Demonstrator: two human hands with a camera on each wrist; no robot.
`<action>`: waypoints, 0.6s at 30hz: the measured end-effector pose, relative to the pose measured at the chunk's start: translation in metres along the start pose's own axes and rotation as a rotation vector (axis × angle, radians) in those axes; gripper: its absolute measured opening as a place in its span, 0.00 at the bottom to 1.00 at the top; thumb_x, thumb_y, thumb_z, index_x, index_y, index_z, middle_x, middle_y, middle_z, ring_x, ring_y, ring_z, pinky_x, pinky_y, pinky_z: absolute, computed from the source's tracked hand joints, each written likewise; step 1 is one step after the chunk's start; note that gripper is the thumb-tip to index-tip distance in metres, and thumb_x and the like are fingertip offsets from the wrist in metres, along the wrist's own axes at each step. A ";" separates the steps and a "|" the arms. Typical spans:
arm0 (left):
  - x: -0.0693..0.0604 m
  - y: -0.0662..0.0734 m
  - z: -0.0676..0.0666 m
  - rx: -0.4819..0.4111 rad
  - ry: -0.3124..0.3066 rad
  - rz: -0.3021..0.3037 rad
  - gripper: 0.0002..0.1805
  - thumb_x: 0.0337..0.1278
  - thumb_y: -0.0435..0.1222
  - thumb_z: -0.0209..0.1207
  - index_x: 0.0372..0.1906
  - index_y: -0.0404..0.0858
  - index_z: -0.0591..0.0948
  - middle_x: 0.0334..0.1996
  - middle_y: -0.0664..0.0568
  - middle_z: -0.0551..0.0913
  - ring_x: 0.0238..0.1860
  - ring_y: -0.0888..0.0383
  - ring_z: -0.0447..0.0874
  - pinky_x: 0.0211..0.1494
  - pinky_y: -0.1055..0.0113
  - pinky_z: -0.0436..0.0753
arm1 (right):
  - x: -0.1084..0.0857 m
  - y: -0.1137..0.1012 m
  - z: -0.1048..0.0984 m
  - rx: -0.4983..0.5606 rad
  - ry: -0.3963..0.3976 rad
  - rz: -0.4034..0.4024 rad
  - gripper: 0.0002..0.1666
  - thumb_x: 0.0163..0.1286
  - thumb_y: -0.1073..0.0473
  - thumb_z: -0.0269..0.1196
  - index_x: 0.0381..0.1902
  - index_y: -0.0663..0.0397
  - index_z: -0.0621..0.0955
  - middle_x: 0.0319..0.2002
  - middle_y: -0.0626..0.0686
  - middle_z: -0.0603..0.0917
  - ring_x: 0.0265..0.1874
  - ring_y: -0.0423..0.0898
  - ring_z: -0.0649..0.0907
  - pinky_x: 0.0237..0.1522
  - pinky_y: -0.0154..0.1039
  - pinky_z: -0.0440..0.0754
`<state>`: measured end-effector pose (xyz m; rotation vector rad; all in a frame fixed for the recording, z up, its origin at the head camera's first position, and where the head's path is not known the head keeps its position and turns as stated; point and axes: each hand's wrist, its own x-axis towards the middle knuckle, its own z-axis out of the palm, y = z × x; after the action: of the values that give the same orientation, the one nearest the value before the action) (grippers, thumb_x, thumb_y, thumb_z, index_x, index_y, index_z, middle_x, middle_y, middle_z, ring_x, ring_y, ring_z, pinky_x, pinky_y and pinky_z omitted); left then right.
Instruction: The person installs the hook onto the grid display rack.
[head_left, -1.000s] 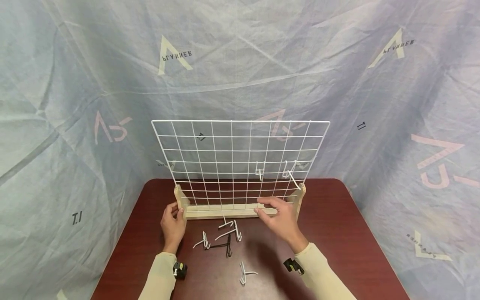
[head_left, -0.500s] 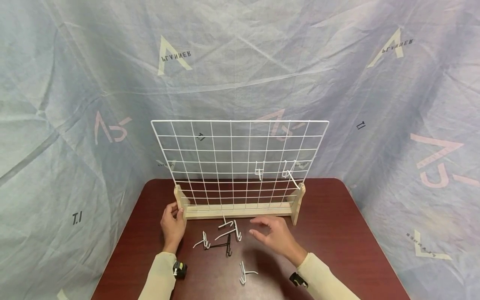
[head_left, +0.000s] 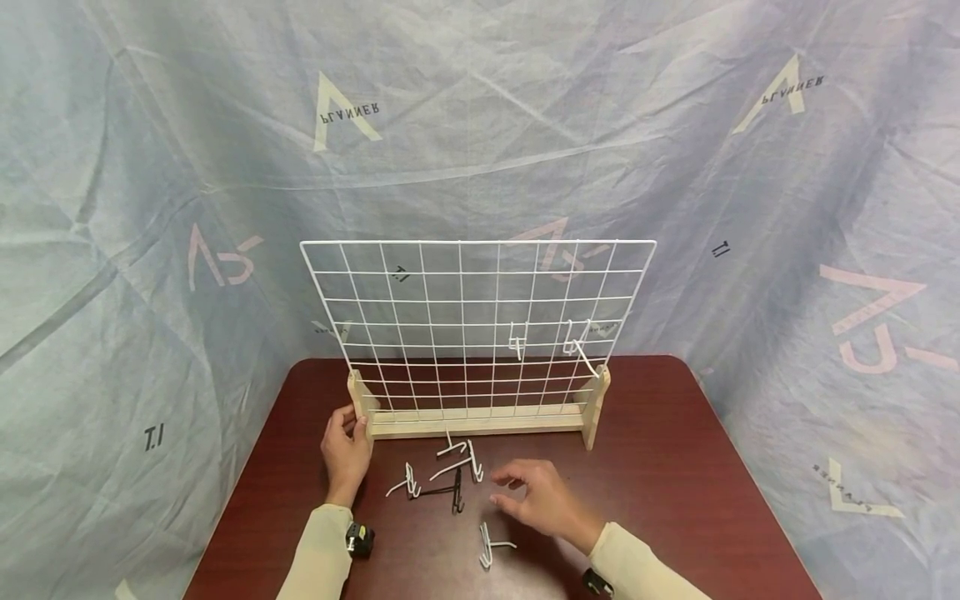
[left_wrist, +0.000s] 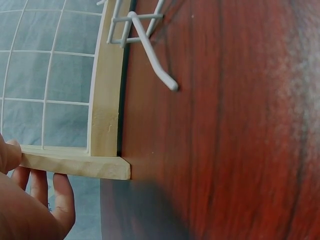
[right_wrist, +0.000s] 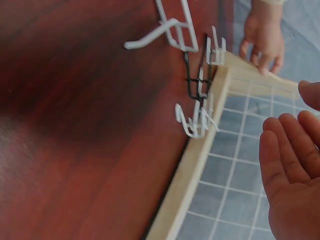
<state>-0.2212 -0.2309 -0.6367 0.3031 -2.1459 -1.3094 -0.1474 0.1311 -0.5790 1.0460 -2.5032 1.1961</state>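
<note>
My left hand [head_left: 347,450] grips the left upright of a wooden stand [head_left: 480,427], thumb on one side and fingers on the other in the left wrist view. That stand holds up a white wire grid panel [head_left: 480,242]. Two white wire hooks hang on the panel's right half, a small hook [head_left: 517,342] and a longer hook [head_left: 579,346]. Over the table my right hand [head_left: 546,500] holds nothing, its fingers loosely bent and apart from the thumb. A white hook [head_left: 487,546] lies just left of and below it. A black hook [head_left: 457,492] lies farther left.
Other white hooks lie in front of the stand: one nearest the base [head_left: 452,450], a hook beside it [head_left: 474,462] and a hook at left [head_left: 410,482]. All rest on a dark red wooden table [head_left: 675,467]. A grey printed cloth [head_left: 480,125] surrounds the table.
My right hand has come away from the panel's lower edge, towards the front of the table, near the loose hooks. The left hand stays on the stand.
</note>
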 end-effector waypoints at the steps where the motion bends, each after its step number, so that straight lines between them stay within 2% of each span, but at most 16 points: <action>1: 0.000 0.000 0.000 0.002 0.000 0.000 0.15 0.69 0.28 0.65 0.58 0.34 0.82 0.52 0.36 0.86 0.54 0.38 0.89 0.45 0.90 0.68 | -0.002 0.001 0.002 -0.002 -0.012 0.006 0.15 0.60 0.62 0.79 0.44 0.53 0.89 0.40 0.51 0.92 0.35 0.47 0.90 0.38 0.41 0.90; 7: -0.001 0.000 -0.001 0.008 0.005 0.006 0.15 0.69 0.28 0.66 0.58 0.34 0.82 0.51 0.36 0.86 0.53 0.39 0.89 0.45 0.88 0.69 | -0.012 0.005 0.015 0.018 -0.101 0.058 0.13 0.61 0.62 0.78 0.43 0.52 0.89 0.38 0.53 0.92 0.35 0.46 0.91 0.37 0.37 0.89; 11: -0.001 0.000 0.000 0.006 0.006 0.015 0.15 0.69 0.28 0.66 0.57 0.34 0.82 0.51 0.36 0.86 0.53 0.39 0.89 0.45 0.88 0.69 | -0.018 0.009 0.021 0.047 -0.153 0.079 0.10 0.63 0.62 0.77 0.42 0.55 0.89 0.38 0.53 0.93 0.35 0.46 0.92 0.37 0.39 0.90; 15: 0.000 0.000 0.000 0.012 0.004 0.017 0.15 0.69 0.29 0.66 0.57 0.34 0.83 0.51 0.37 0.86 0.53 0.40 0.89 0.47 0.80 0.76 | -0.023 0.012 0.025 0.048 -0.168 0.071 0.09 0.63 0.64 0.77 0.41 0.58 0.89 0.38 0.54 0.93 0.36 0.46 0.92 0.37 0.38 0.90; 17: 0.000 -0.001 0.000 0.016 0.005 0.017 0.15 0.69 0.29 0.66 0.57 0.34 0.83 0.51 0.37 0.86 0.53 0.40 0.89 0.48 0.74 0.79 | -0.025 0.013 0.027 0.038 -0.176 0.071 0.09 0.62 0.65 0.77 0.41 0.59 0.89 0.38 0.53 0.93 0.36 0.42 0.92 0.38 0.36 0.90; 18: 0.000 -0.001 0.000 0.016 0.006 0.018 0.15 0.69 0.29 0.66 0.57 0.34 0.83 0.51 0.37 0.86 0.53 0.40 0.90 0.48 0.75 0.79 | -0.027 0.013 0.028 0.033 -0.182 0.074 0.09 0.62 0.65 0.77 0.40 0.58 0.89 0.38 0.52 0.92 0.37 0.41 0.91 0.39 0.35 0.89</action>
<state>-0.2212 -0.2314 -0.6377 0.2930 -2.1504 -1.2799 -0.1326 0.1299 -0.6168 1.1261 -2.6899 1.2168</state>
